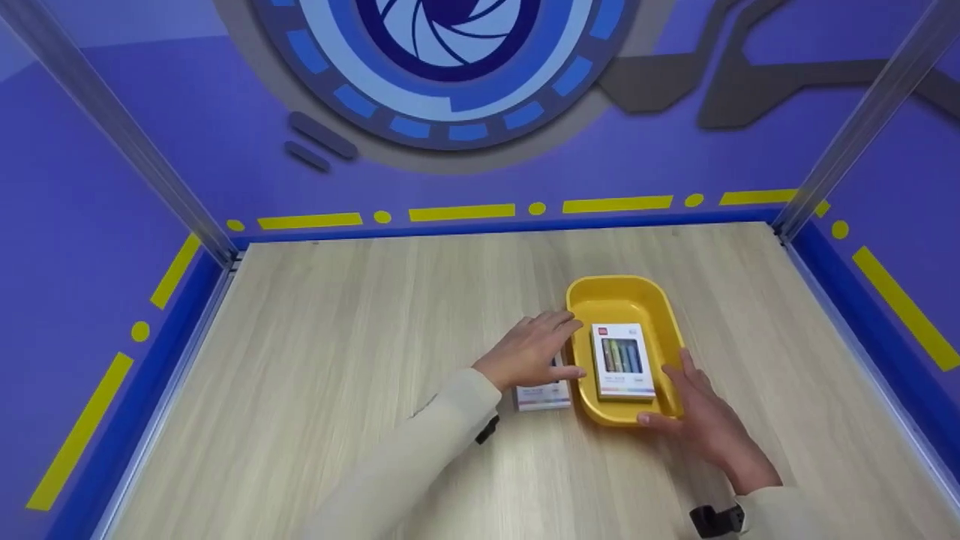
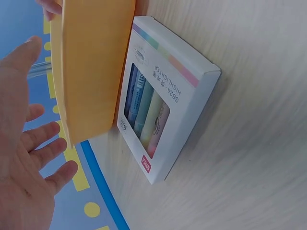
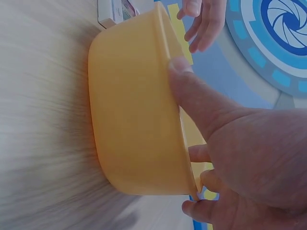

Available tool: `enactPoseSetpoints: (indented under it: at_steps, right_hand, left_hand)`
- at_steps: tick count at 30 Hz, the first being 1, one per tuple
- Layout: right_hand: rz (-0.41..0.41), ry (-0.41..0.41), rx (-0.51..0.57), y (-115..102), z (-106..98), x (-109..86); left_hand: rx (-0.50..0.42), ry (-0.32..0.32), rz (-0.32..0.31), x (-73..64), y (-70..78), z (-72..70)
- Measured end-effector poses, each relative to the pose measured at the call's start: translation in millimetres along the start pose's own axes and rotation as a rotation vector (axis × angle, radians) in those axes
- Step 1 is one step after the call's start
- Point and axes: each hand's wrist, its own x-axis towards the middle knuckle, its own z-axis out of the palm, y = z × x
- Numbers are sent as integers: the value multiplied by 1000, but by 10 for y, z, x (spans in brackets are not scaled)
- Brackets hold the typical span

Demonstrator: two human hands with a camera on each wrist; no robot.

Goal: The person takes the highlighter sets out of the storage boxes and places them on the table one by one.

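Observation:
A yellow plastic bin (image 1: pixel 613 291) stands on the wooden table. Inside it lies a white box of highlighters (image 1: pixel 623 360), its window facing up. My right hand (image 1: pixel 709 420) grips the bin's right side, with the thumb at the near rim and fingers hooked over the edge. At the left rim, my left hand (image 1: pixel 529 354) hovers with fingers spread and extended, holding nothing. Under that hand, flat on the table close against the bin's left wall, is a second highlighter box (image 2: pixel 163 91). The left hand covers part of it in the head view.
The wooden table top (image 1: pixel 360 322) stretches out to the left of the bin. A blue-purple printed wall (image 1: pixel 187 135) borders its far side, with more panels at left and right. Metal posts (image 1: pixel 855 127) stand at the back corners.

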Motion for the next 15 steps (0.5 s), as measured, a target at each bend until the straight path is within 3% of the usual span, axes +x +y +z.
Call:
enactPoseSetpoints:
  at_steps: [15]
  right_hand:
    - [-7,24,0,8,4,-16]
  left_hand:
    - [-15,-29,25,66,81,8]
